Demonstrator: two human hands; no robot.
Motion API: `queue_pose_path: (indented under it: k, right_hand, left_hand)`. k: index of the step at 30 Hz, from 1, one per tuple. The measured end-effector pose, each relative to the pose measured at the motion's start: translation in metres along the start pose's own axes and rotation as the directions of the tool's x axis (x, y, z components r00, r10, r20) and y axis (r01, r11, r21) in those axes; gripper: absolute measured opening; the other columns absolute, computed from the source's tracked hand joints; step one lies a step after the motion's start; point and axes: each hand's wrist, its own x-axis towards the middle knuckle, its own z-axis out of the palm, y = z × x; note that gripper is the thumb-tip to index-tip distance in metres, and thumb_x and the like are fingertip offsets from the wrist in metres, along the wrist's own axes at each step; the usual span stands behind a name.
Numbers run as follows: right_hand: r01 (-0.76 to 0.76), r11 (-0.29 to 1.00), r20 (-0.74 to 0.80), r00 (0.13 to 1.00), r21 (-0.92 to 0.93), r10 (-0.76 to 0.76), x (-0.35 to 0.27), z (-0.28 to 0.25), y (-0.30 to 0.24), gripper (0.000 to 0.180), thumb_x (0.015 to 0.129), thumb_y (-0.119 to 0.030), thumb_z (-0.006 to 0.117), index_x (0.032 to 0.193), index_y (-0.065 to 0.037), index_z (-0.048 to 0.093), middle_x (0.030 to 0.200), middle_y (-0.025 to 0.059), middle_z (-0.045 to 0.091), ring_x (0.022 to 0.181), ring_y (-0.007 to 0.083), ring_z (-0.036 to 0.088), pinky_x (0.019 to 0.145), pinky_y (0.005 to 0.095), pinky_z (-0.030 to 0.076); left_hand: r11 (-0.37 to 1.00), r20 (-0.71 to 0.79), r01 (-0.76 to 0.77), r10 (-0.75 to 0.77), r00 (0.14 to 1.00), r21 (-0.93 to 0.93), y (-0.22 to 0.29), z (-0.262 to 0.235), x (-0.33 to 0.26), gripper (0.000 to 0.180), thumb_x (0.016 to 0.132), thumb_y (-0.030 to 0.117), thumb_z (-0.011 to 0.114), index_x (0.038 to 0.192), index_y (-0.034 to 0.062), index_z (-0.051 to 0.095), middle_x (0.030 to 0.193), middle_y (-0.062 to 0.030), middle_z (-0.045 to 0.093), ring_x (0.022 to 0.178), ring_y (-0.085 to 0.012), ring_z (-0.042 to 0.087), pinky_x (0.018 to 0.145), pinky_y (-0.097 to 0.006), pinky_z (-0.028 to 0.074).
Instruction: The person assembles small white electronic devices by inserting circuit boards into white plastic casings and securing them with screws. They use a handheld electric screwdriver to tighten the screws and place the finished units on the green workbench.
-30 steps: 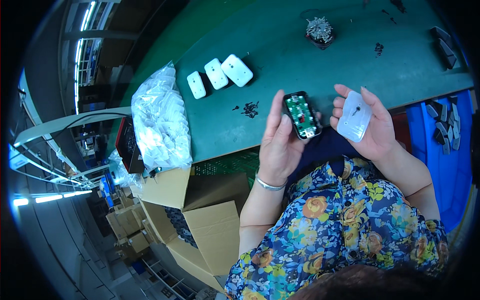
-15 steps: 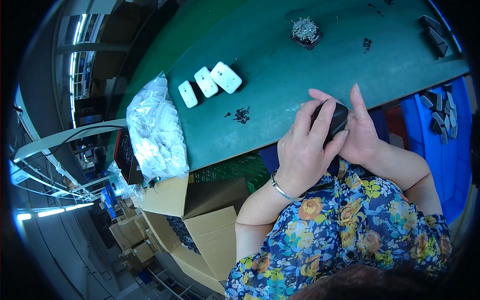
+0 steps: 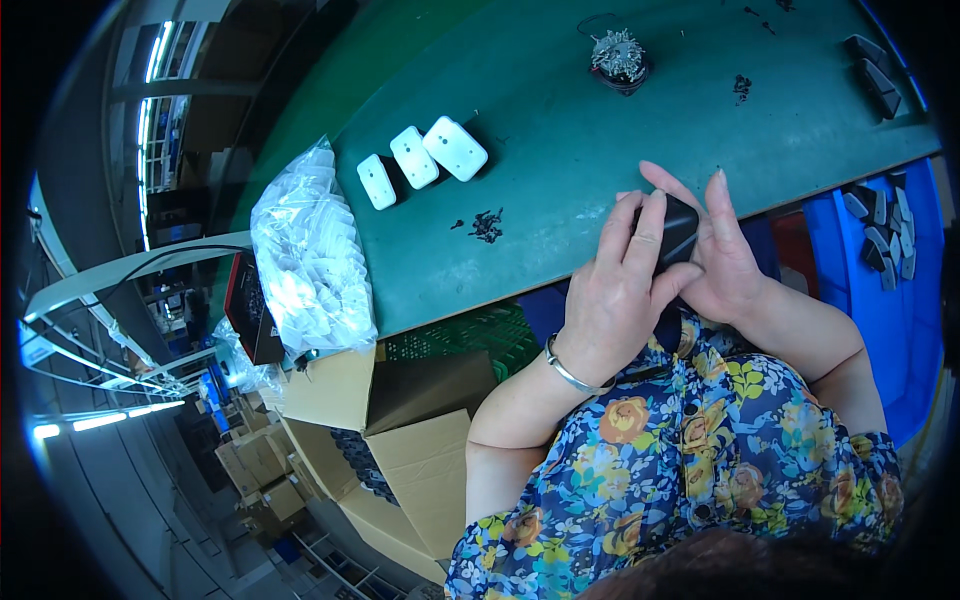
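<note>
A smooth black plastic casing is held over the near edge of the green table, between my two hands. My left hand, with a silver bracelet at the wrist, is closed around its left side, the fingers over the top and the thumb on the near side. My right hand has its fingers and thumb stretched apart, with the palm up against the casing's right side. The underside of the casing is hidden. Beyond my left hand a small pile of black screws lies on the table.
White casings stand left of centre, near a clear bag of white parts. A cluster of metal screws sits farther back. Black pieces lie far right. A blue bin and an open cardboard box flank me.
Both hands have shifted slightly right with the casing. The left fingers are closer together on it, and the right fingers stretch farther out past it.
</note>
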Motion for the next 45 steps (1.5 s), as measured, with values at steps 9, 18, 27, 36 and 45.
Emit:
queue_pose_path:
  k: [9,18,27,36,45]
  right_hand:
    - [0.051,0.981,0.118,0.993,-0.185,-0.030,-0.001,0.003,-0.004,0.073,0.090,-0.056,0.027,0.140,-0.004,0.010,0.133,0.0130,0.030,0.119,0.0231,0.038,0.100,0.0368,0.032]
    - [0.409,0.381,0.391,0.912,-0.829,-0.126,-0.005,-0.010,0.000,0.061,0.092,-0.021,0.038,0.138,0.003,0.006,0.139,0.0211,0.018,0.130,0.0308,0.021,0.105,0.0378,0.019]
    - [0.491,0.060,0.466,0.854,-0.869,-0.233,-0.009,-0.009,0.009,0.057,0.091,-0.017,0.039,0.136,0.004,0.011,0.137,0.0241,0.020,0.127,0.0369,0.024,0.104,0.0401,0.021]
    - [0.485,0.154,0.453,0.868,-0.861,-0.205,-0.006,-0.006,0.005,0.056,0.091,-0.017,0.041,0.136,0.003,0.014,0.138,0.0224,0.021,0.128,0.0345,0.024,0.104,0.0391,0.022]
    - [0.423,0.378,0.400,0.905,-0.823,-0.143,0.036,0.037,-0.015,0.045,0.088,-0.012,0.050,0.130,-0.004,0.036,0.118,0.0140,0.049,0.112,0.0219,0.046,0.095,0.0314,0.036]
  left_hand:
    - [0.944,0.085,0.137,-0.117,0.990,-0.301,-0.005,-0.002,-0.001,0.080,0.071,0.008,0.069,0.136,0.0011,0.023,0.126,-0.0200,0.042,0.109,-0.0296,0.051,0.081,-0.033,0.049]
    - [0.460,0.027,0.105,-0.173,0.985,-0.881,-0.020,0.009,-0.011,0.064,0.080,-0.004,0.044,0.138,0.0012,0.017,0.131,-0.0136,0.037,0.119,-0.0199,0.038,0.098,-0.031,0.032]
    - [0.532,-0.075,0.029,-0.172,0.982,-0.846,-0.024,0.018,-0.013,0.053,0.083,0.004,0.047,0.132,-0.0002,0.030,0.129,-0.0141,0.040,0.114,-0.0195,0.044,0.095,-0.031,0.037]
    - [0.563,-0.071,0.047,-0.186,0.980,-0.825,-0.027,0.017,-0.014,0.050,0.086,0.009,0.049,0.131,-0.0004,0.030,0.131,-0.0148,0.038,0.116,-0.0197,0.042,0.096,-0.031,0.035]
    - [0.639,-0.175,0.045,-0.277,0.945,-0.768,-0.046,-0.013,0.003,0.049,0.090,0.013,0.046,0.133,-0.0002,0.026,0.125,-0.0140,0.040,0.112,-0.0188,0.043,0.095,-0.031,0.035]
